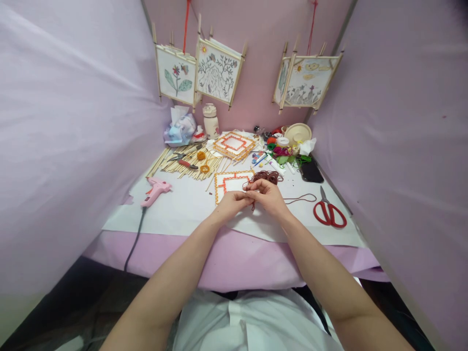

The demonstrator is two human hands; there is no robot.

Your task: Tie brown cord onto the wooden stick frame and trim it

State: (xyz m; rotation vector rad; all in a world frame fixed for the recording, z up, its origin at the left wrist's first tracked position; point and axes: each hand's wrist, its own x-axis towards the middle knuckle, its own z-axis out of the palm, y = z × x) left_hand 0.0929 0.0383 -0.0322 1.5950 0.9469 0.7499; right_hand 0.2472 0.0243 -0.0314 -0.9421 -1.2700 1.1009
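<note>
My left hand (pixel 234 202) and my right hand (pixel 266 195) meet over the front middle of the table, fingertips pinched together. Between them runs brown cord, and a short loop of it dangles below my fingers. A tangled bundle of brown cord (pixel 268 176) lies just behind my right hand, and a loose strand (pixel 302 199) trails to the right. Beneath and behind my hands is a square frame (pixel 216 187) edged with orange and red cord; my hands cover its front right part. The exact spot where the fingers grip is too small to make out.
A pink glue gun (pixel 156 190) lies left, its cable hanging over the edge. Red-handled scissors (pixel 330 213) and a black phone (pixel 310 170) are right. Behind are pliers (pixel 187 165), wooden sticks (pixel 171 168), another frame (pixel 234 145) and a bottle (pixel 211 122). Paper lanterns (pixel 219 70) hang above.
</note>
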